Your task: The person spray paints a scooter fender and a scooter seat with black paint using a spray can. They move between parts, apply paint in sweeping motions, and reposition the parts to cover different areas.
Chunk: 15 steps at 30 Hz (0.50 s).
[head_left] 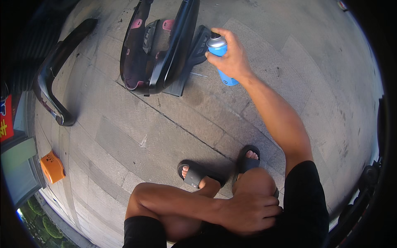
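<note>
My right hand (232, 56) is wrapped around a blue spray can (227, 78) with a silver shoulder and a black top, and the index finger lies on the nozzle. The can is held slightly tilted, just right of a glossy black U-shaped plastic panel (175, 56) with pinkish-red tabs. Beneath and beside that panel shows a dark support (199, 45), partly hidden. My left forearm crosses my lap, and my left hand (248, 213) rests on my right leg near the knee, its fingers draped over it, holding nothing.
A long curved black trim piece (49, 78) lies at the left on the paved ground (165, 132). An orange plastic stool (52, 167) stands at the lower left, near a red sign (5, 120). My feet in black slides (198, 174) are close below.
</note>
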Each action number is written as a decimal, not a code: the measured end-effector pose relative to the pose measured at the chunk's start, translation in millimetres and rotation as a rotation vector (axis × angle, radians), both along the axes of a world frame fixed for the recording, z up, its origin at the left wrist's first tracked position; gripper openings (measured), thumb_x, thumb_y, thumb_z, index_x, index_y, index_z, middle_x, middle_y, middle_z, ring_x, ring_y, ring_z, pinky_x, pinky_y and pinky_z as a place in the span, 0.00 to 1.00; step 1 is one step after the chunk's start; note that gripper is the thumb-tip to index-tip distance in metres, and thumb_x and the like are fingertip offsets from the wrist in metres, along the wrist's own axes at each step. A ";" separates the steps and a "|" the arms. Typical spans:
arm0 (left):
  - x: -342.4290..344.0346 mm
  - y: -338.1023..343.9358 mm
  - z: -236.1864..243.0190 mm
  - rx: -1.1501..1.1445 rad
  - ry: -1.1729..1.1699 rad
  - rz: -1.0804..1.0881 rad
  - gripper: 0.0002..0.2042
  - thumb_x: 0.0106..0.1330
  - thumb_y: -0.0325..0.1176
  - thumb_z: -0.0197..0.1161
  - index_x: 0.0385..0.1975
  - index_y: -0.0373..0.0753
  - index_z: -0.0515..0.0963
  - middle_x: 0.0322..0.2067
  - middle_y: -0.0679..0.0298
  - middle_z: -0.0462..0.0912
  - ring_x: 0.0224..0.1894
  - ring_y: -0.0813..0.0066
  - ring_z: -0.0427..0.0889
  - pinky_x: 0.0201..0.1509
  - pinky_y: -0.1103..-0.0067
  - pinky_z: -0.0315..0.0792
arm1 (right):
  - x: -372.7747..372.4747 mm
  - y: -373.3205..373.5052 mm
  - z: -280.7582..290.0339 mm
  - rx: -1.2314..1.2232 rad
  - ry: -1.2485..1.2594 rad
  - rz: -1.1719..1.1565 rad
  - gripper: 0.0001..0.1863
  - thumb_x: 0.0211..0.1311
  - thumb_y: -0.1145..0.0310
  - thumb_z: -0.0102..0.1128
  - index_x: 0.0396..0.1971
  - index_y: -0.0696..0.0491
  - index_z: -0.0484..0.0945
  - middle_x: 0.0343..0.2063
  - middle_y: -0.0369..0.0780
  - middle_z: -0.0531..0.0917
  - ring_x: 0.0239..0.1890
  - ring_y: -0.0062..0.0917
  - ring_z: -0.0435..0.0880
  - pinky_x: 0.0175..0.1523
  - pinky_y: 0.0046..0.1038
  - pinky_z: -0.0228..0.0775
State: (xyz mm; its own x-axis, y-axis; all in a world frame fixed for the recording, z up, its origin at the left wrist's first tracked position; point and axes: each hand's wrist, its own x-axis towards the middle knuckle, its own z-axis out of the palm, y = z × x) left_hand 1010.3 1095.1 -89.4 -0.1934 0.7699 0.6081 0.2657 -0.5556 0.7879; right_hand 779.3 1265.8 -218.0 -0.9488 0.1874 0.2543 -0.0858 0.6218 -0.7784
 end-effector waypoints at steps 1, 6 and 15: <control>-1.4 0.9 -1.7 -0.030 -0.009 0.048 0.08 0.57 0.33 0.66 0.28 0.34 0.80 0.43 0.48 0.82 0.45 0.56 0.83 0.39 0.70 0.81 | -4.5 5.5 -6.1 -0.017 0.043 -0.048 0.35 0.52 0.66 0.75 0.62 0.47 0.73 0.56 0.45 0.79 0.59 0.40 0.80 0.61 0.38 0.75; -12.2 0.6 1.2 -0.205 0.130 0.175 0.08 0.58 0.30 0.66 0.34 0.32 0.85 0.50 0.46 0.83 0.50 0.56 0.84 0.44 0.73 0.80 | 27.7 -12.7 -45.8 -0.056 0.161 0.121 0.34 0.50 0.67 0.76 0.61 0.42 0.76 0.50 0.44 0.79 0.46 0.40 0.86 0.51 0.38 0.81; -8.7 23.9 10.3 -0.259 0.246 0.258 0.05 0.61 0.32 0.68 0.33 0.40 0.85 0.46 0.55 0.86 0.49 0.61 0.84 0.44 0.69 0.77 | 29.7 -3.6 -80.0 -0.319 0.010 -0.038 0.35 0.50 0.68 0.76 0.61 0.47 0.74 0.55 0.44 0.79 0.57 0.40 0.81 0.60 0.38 0.76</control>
State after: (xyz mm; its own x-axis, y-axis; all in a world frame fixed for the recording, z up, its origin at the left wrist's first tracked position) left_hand 1001.5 1118.9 -79.2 -0.2731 0.8484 0.4535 0.5673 -0.2387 0.7881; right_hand 809.0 1262.2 -298.0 -0.9373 0.2943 0.1868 -0.0762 0.3498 -0.9337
